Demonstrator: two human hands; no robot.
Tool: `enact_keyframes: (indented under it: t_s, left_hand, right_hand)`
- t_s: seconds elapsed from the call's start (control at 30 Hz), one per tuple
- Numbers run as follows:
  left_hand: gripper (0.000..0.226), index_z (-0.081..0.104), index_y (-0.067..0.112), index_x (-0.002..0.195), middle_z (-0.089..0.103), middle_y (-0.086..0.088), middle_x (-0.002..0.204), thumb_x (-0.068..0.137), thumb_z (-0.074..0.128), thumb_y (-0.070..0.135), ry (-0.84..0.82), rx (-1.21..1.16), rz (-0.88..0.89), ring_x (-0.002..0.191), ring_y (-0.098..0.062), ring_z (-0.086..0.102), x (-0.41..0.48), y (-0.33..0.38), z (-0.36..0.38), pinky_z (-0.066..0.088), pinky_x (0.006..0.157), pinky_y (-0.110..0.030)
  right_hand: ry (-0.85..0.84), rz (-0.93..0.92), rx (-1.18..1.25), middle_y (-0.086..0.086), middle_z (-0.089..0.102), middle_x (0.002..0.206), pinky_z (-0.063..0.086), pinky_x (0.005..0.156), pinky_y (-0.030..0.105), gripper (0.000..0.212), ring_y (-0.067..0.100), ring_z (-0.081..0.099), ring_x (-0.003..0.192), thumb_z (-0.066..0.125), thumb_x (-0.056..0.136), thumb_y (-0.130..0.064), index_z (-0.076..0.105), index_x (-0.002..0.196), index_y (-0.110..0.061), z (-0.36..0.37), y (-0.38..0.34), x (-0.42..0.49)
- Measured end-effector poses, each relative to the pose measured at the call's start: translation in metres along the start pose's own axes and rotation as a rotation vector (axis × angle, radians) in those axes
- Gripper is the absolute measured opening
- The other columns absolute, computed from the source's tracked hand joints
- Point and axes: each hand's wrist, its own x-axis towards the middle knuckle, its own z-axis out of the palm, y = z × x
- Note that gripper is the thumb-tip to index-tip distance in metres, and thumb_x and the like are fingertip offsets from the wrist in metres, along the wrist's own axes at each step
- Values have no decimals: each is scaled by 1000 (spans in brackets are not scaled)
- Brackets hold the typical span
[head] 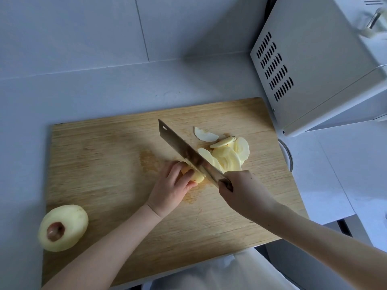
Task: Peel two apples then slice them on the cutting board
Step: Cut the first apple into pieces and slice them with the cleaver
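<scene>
A wooden cutting board (pixel 104 168) lies on the white counter. My left hand (pixel 170 185) presses down a peeled apple piece (pixel 196 176) near the board's middle. My right hand (pixel 243 189) grips the handle of a cleaver (pixel 182 147), whose blade rests against the right side of that piece. A pile of thin apple slices (pixel 228 155) lies just right of the blade. A whole peeled apple (pixel 62 228) sits at the board's front left corner, its stem end facing up.
A white microwave (pixel 314 65) stands at the back right, close to the board's far right corner. A tiled wall runs along the back. A round rim (pixel 288 155) shows beside the board's right edge. White cloth (pixel 230 271) hangs at the front edge.
</scene>
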Motion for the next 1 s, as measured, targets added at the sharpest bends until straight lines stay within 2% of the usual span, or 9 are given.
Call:
enact_keyframes:
  t_s: [0.4, 0.57, 0.67, 0.73, 0.87, 0.93, 1.0]
  left_hand:
    - [30, 51, 13, 104, 45, -5, 109, 84, 60, 33, -16, -4, 2, 103, -26, 47, 1, 1, -2, 52, 90, -41]
    - [29, 52, 12, 105, 45, -6, 110, 85, 62, 31, -35, -39, -25, 103, -27, 49, 1, 1, -3, 54, 89, -42]
    - [27, 56, 12, 103, 49, -6, 108, 86, 63, 32, -28, -118, -80, 101, -26, 51, 2, 5, -11, 48, 94, -33]
    - [24, 65, 7, 95, 56, -7, 101, 85, 65, 29, -9, -172, -219, 93, -22, 57, 5, 10, -17, 47, 88, -27]
    - [11, 67, 10, 80, 65, 2, 80, 76, 77, 12, 14, -323, -685, 70, -7, 62, 20, 27, -29, 52, 65, -19]
    - [16, 66, 12, 78, 68, 4, 75, 72, 80, 7, -31, -428, -898, 68, -6, 64, 28, 31, -33, 52, 65, -15]
    - [14, 67, 11, 77, 70, 0, 74, 73, 80, 7, -81, -582, -1116, 68, -14, 68, 33, 30, -38, 55, 67, -23]
  right_hand:
    - [-64, -46, -130, -5, 43, 60, 29, 46, 16, 36, 7, 37, 47, 37, 97, -23, 37, 61, -20, -8, -4, -6]
    - [-68, -41, -135, -3, 42, 60, 33, 45, 21, 36, 12, 40, 50, 37, 96, -20, 38, 60, -17, 8, -7, 17]
    - [-58, -17, -111, -2, 44, 60, 36, 46, 23, 32, 15, 44, 54, 39, 96, -20, 42, 64, -15, 21, -6, 25]
    - [-52, -14, -95, -3, 43, 59, 34, 44, 22, 34, 13, 42, 51, 39, 96, -20, 40, 62, -16, 22, -5, 25]
    - [-38, -32, -90, -3, 42, 58, 30, 44, 21, 38, 11, 38, 49, 39, 96, -19, 34, 58, -18, 22, -3, 24]
    - [-32, -36, -85, -2, 41, 57, 30, 44, 21, 39, 12, 37, 48, 40, 95, -19, 34, 57, -17, 21, -4, 23]
    - [-28, -35, -80, -2, 39, 56, 28, 43, 22, 39, 12, 35, 48, 40, 95, -18, 32, 57, -17, 21, -4, 22]
